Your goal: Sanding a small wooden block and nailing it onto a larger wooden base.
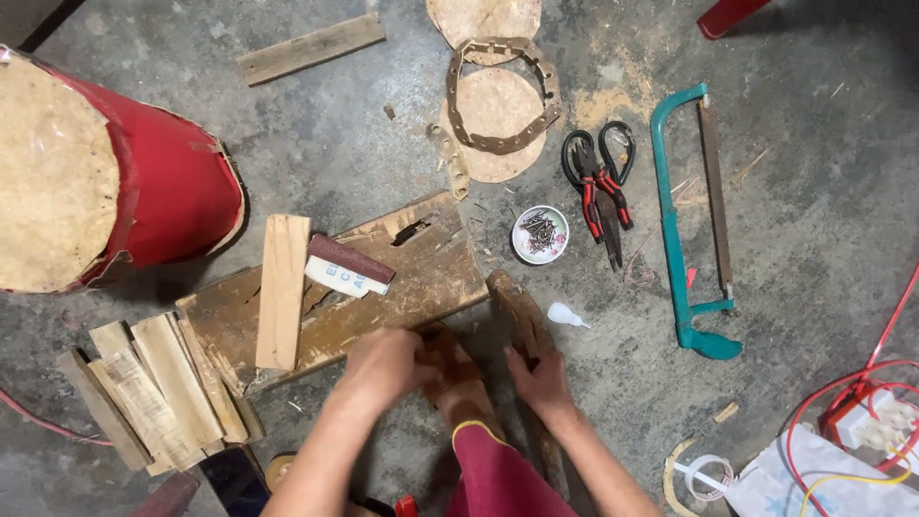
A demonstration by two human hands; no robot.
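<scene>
Gripping dark wood strip: right hand; left hand beside white-labelled sandpaper block.

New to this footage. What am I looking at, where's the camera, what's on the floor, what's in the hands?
There is no machine: a person works with two bare hands, and the single camera sits on their head, looking straight down at a concrete floor.

The left hand presses on the edge of a worn wooden board; it is blurred, so whether it grips anything is unclear. The right hand grips a dark strip of wood.

Around them: a stack of wood slats, a red drum, a dish of screws, scissors and pliers, a teal hacksaw, a small white glue bottle and round cut-out discs.
</scene>
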